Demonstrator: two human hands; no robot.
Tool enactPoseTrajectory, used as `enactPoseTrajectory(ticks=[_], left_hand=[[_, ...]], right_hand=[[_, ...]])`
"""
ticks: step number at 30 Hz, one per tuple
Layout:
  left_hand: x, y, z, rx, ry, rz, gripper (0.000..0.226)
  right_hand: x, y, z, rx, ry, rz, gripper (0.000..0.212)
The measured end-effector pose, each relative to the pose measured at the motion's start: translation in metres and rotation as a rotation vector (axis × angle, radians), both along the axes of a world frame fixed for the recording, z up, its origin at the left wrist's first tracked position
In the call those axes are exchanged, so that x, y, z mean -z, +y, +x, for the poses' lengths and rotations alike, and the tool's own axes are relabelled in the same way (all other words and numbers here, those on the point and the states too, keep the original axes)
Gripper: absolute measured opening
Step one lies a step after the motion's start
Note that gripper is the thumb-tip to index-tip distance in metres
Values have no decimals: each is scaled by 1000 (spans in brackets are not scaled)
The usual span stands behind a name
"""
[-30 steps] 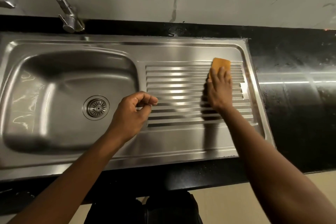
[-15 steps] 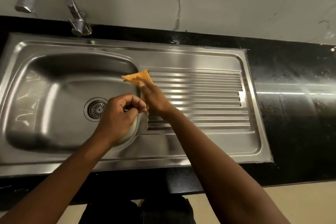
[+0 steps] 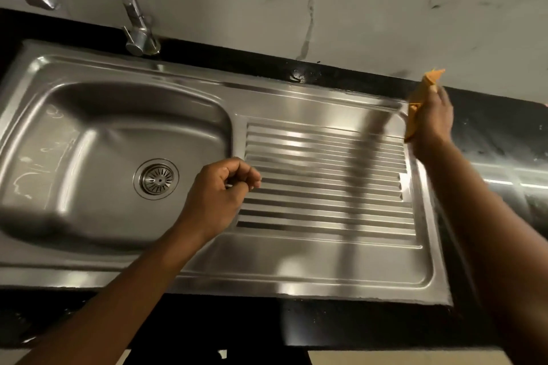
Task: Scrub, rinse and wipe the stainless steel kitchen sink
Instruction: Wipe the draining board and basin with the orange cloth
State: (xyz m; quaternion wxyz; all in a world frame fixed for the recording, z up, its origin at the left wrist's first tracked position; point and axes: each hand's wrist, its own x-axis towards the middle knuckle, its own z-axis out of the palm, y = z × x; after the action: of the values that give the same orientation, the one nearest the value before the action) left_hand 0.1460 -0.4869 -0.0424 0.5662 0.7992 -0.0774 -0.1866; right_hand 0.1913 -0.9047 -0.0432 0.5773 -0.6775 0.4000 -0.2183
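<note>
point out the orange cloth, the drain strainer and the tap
orange cloth (image 3: 413,120), head view, on its lower folded strip
drain strainer (image 3: 156,179), head view, on its slotted centre
tap (image 3: 130,9), head view, on its curved neck

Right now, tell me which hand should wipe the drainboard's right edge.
Right. The right hand grips the orange cloth just above the far right corner of the drainboard; the left hand is curled, empty, near the basin.
</note>
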Motion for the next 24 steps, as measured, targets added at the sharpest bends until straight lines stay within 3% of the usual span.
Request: enactPoseTrajectory(ticks=[3, 6, 10, 13, 18, 24], left_hand=[[5, -2, 8, 5, -8, 8, 31], [12, 3, 16, -21, 11, 7, 32], [17, 17, 24, -57, 22, 17, 34], [19, 31, 30, -58, 34, 31, 35], [17, 59, 36, -66, 21, 59, 34], [12, 91, 42, -114, 24, 63, 37]], right_hand=[[26, -24, 24, -105, 202, -319, 50], [55, -12, 49, -258, 344, -394, 45], [92, 52, 90, -563, 498, -722, 50], [98, 125, 118, -667, 482, -851, 54], [94, 236, 153, -913, 395, -903, 55], [82, 331, 174, -1231, 284, -779, 50]])
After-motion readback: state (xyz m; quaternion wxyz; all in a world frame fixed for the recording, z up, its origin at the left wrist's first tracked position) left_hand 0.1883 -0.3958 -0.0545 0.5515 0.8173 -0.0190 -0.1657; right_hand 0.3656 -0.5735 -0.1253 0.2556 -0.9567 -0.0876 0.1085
